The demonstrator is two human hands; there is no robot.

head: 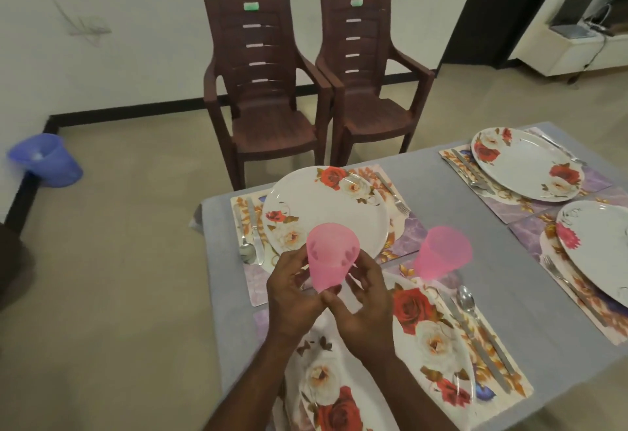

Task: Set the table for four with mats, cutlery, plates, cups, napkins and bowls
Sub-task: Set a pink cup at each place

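A translucent pink plastic cup point(332, 256) is held by the curled fingers point(295, 272) of the left hand point(292, 294) and the right hand point(360, 301), tilted, above the near edge of a round white floral plate point(326, 209). A second pink plastic cup point(441, 252) is seen just beside it, on the grey-clothed worktop point(441, 192). Two brown plastic armchairs point(306, 90) are seen beyond.
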